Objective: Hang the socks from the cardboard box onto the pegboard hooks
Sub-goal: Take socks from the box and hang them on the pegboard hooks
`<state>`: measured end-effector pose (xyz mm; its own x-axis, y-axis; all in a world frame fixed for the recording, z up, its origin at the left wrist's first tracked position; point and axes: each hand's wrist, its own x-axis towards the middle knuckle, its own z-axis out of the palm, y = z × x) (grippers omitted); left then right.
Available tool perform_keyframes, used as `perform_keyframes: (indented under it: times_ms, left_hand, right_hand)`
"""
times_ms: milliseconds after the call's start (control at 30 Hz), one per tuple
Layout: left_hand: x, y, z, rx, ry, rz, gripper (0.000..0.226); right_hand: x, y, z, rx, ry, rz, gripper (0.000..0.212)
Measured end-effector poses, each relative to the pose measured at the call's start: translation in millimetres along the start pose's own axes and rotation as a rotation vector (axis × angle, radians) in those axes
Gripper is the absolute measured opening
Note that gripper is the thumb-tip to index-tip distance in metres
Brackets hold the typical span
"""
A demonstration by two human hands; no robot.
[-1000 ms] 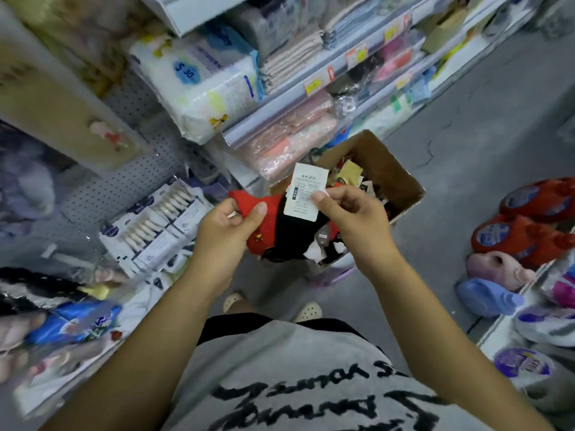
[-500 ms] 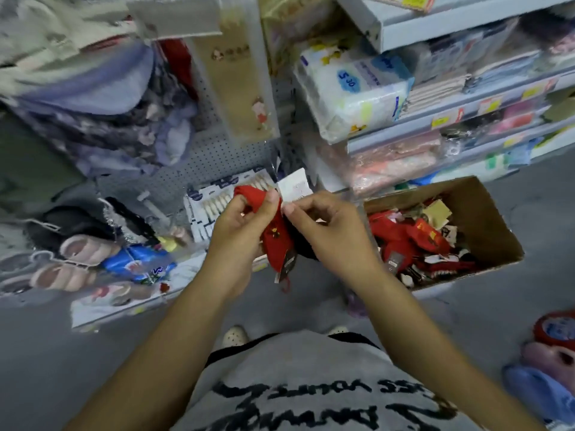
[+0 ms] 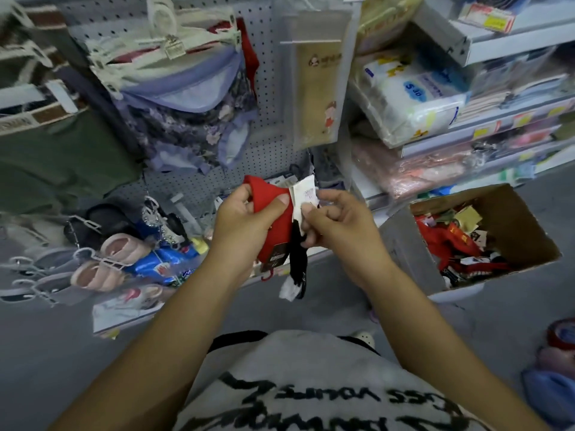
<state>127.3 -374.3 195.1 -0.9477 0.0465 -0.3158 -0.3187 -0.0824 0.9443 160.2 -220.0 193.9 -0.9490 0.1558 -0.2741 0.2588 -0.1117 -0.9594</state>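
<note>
The step in hand looks like readying a pair for hanging: the socks are out of the box and held up before the pegboard, not yet on any hook. The left hand (image 3: 249, 222) is clamped on the red sock (image 3: 270, 203), with the thumb across its front and the fingers curled behind. The right hand (image 3: 339, 225) pinches the white paper tag (image 3: 306, 195) just at 3 o'clock of the left thumb. A black sock (image 3: 298, 259) dangles between the hands toward 6 o'clock. The cardboard box (image 3: 522, 225), with loose socks (image 3: 448, 241) in it, sits on the floor at 3 o'clock of the hands. The pegboard (image 3: 270, 98) rises at 12 o'clock, hung with garments and a tan packet (image 3: 317, 88). The next move probably calls for finding the tag's hanger, which cannot be made out here, and lifting it to a free peg; which peg is free cannot be told.
</note>
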Motion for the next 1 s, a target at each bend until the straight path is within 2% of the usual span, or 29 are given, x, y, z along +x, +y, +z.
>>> perform_keyframes:
  times_ms: [67, 167, 333, 400, 500, 700, 900, 1000]
  left_hand:
    - [0, 4, -16, -0.010, -0.010, -0.003, 0.019]
    - [-1, 9, -42, -0.071, -0.035, -0.018, 0.020]
    - [-5, 17, -67, -0.124, -0.094, -0.014, 0.030]
    - [-4, 21, -71, -0.134, -0.117, -0.004, 0.036]
    - [0, 29, -73, -0.181, -0.117, 0.025, 0.045]
    - [21, 63, -74, -0.321, -0.057, 0.131, 0.077]
    - [37, 103, -65, -0.452, 0.029, 0.165, 0.078]
    - [45, 119, -57, -0.446, 0.173, 0.244, 0.077]
  right_hand:
    - [0, 2, 15, -0.044, 0.003, 0.002, 0.037]
    - [-2, 5, 30, -0.127, 0.012, -0.020, 0.020]
    - [-2, 2, 47, -0.084, 0.070, -0.056, 0.024]
    - [0, -5, 50, -0.055, 0.054, -0.064, 0.020]
    - [6, -20, 52, -0.021, 0.002, -0.080, 0.016]
    - [40, -60, 41, 0.019, -0.133, -0.138, 0.034]
    - [78, -100, 40, -0.002, -0.338, -0.138, 0.038]
    - [97, -122, 42, 0.044, -0.480, -0.110, 0.040]
